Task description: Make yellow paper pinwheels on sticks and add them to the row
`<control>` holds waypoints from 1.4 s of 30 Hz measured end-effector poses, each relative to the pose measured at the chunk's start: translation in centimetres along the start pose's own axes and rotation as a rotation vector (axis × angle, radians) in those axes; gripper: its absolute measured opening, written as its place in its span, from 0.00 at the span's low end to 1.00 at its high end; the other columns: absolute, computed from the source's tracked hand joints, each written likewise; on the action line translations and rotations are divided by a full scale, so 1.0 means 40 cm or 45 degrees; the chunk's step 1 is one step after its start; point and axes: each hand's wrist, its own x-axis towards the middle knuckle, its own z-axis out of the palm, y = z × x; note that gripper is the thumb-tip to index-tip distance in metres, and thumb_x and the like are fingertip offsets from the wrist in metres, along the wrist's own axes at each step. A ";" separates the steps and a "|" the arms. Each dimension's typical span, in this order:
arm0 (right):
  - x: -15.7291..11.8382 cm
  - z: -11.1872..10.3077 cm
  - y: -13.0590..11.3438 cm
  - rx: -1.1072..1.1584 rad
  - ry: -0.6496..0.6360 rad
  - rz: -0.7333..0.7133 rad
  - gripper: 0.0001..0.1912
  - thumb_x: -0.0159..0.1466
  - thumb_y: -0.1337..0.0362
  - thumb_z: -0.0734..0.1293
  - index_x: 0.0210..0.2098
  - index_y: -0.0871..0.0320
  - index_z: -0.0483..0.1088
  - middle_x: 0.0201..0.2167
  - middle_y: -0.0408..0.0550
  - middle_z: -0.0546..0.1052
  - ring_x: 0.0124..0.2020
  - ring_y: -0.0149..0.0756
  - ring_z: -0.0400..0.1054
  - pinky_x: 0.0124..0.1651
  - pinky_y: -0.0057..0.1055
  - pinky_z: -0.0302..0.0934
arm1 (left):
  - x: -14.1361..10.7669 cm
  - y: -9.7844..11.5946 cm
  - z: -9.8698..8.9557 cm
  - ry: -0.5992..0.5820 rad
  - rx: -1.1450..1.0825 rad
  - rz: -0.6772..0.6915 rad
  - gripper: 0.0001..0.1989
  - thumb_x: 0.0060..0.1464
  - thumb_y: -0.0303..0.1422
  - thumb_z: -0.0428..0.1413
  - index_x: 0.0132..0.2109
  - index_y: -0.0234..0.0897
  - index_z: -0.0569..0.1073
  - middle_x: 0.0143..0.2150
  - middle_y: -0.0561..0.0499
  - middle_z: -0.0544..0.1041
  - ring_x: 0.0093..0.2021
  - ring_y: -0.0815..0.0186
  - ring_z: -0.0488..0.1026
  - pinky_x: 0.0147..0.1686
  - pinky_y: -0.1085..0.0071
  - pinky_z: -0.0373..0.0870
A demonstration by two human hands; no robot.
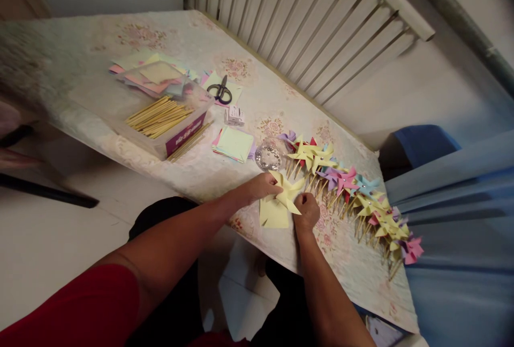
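A pale yellow paper pinwheel [287,193] is raised just above the table's front edge, its blades folded. My left hand [263,186] is closed on its left side, thumb and fingers pinching the paper. At the pinwheel's right edge, my right hand [308,212] has its fingers curled; what they grip, if anything, is hidden. Under the pinwheel lies a yellow paper square [273,215] with a slit in one corner. Just beyond my hands sits a clear round dish [269,157] of small shiny metal pieces.
Finished pinwheels on sticks [347,181] lie in a row at right. A paper stack [233,144], a small box [234,116] and black scissors [220,91] are farther back. At left stands a clear plastic bin [156,149] with wooden sticks [159,117]. A railing [281,25] borders the table [180,34].
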 end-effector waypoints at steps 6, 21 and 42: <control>0.000 -0.002 -0.003 0.007 0.007 0.011 0.13 0.66 0.64 0.60 0.35 0.59 0.76 0.29 0.47 0.74 0.28 0.34 0.58 0.31 0.31 0.41 | 0.000 -0.001 0.001 0.022 0.018 -0.004 0.05 0.43 0.29 0.58 0.30 0.33 0.70 0.24 0.55 0.73 0.21 0.71 0.69 0.22 0.75 0.63; 0.007 0.012 0.007 0.065 0.047 -0.015 0.12 0.65 0.65 0.59 0.33 0.58 0.75 0.27 0.45 0.72 0.28 0.33 0.57 0.31 0.30 0.43 | 0.016 0.000 -0.005 0.004 -0.199 -0.021 0.10 0.41 0.29 0.60 0.34 0.30 0.75 0.26 0.50 0.78 0.25 0.66 0.75 0.28 0.72 0.70; 0.008 0.005 0.005 0.065 0.012 -0.023 0.11 0.65 0.66 0.60 0.34 0.59 0.75 0.27 0.45 0.72 0.28 0.33 0.56 0.32 0.30 0.43 | 0.019 -0.002 -0.011 -0.008 -0.201 -0.009 0.13 0.42 0.32 0.60 0.38 0.30 0.76 0.28 0.50 0.79 0.25 0.67 0.74 0.28 0.73 0.69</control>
